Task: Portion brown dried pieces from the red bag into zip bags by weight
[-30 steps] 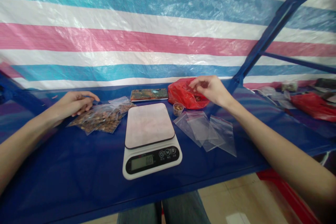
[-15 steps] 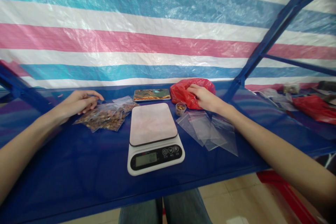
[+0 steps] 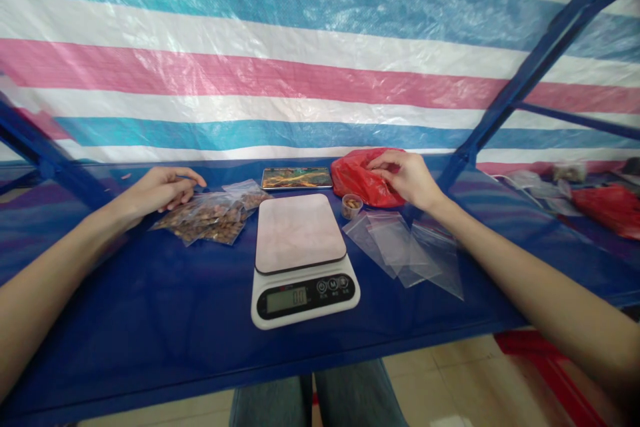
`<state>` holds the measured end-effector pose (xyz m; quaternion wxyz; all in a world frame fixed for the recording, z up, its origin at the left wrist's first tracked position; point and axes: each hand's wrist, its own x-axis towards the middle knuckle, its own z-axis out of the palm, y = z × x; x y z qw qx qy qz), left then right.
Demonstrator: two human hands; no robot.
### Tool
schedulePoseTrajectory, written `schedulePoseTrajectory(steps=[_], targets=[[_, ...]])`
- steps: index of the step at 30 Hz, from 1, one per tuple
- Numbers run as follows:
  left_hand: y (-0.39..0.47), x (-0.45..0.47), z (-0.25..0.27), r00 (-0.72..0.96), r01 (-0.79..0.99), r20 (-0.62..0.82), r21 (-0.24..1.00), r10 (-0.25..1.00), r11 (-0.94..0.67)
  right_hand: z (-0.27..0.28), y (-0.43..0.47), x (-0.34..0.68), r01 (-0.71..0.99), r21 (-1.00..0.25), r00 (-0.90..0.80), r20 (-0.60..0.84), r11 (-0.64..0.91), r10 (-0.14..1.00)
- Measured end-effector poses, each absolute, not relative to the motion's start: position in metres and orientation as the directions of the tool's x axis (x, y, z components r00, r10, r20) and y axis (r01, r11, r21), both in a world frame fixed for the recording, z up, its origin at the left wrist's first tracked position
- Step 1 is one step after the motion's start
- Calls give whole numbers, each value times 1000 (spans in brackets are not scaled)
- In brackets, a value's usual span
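My left hand (image 3: 163,190) rests at the left edge of several filled zip bags (image 3: 210,217). Its index finger is stretched out, the others are loosely bent, and it holds nothing. With thumb and fingers closed on the rim, my right hand (image 3: 407,177) grips a crumpled red plastic bag (image 3: 357,177); the bag's inside is hidden. A small clear cup (image 3: 351,207) with brown pieces stands just in front of that bag. Between my hands sits a white kitchen scale (image 3: 300,237), its plate bare and its display apparently reading 0.0.
Flat clear zip bags (image 3: 400,247) lie overlapping to the right of the scale. A phone (image 3: 297,178) with a lit screen is behind it. Blue frame posts (image 3: 493,117) rise from the blue table (image 3: 175,320). Another red bag (image 3: 607,207) lies far right.
My right hand has drawn back a little from the red bag's opening toward its right rim. My left hand keeps its place by the filled bags. The whole view has shifted slightly.
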<state>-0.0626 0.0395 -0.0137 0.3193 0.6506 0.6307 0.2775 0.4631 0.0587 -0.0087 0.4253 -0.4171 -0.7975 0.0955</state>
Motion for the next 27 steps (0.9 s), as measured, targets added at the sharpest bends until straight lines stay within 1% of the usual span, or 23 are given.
schedulePoseTrajectory(steps=[4,6,8,12,14,20,27], targets=[[37,-60,-11,43,642,-39,767,998,2,3,45,453,567,-574,-123,650,591,750],[38,-60,-11,39,643,-44,765,998,9,9,33,443,532,-585,-117,665,612,738],[39,-60,-12,32,647,-48,762,998,16,14,21,432,489,-563,-205,669,667,715],[39,-63,-13,32,641,-44,768,999,13,16,8,417,397,-501,-461,616,769,639],[39,-66,-14,30,622,-37,783,999,10,15,6,416,375,-494,-520,589,785,619],[41,-71,-19,24,589,-20,808,1000,2,13,9,420,360,-534,-542,548,765,637],[43,-71,-20,9,642,-24,766,1000,12,10,11,423,342,-549,-566,528,763,633]])
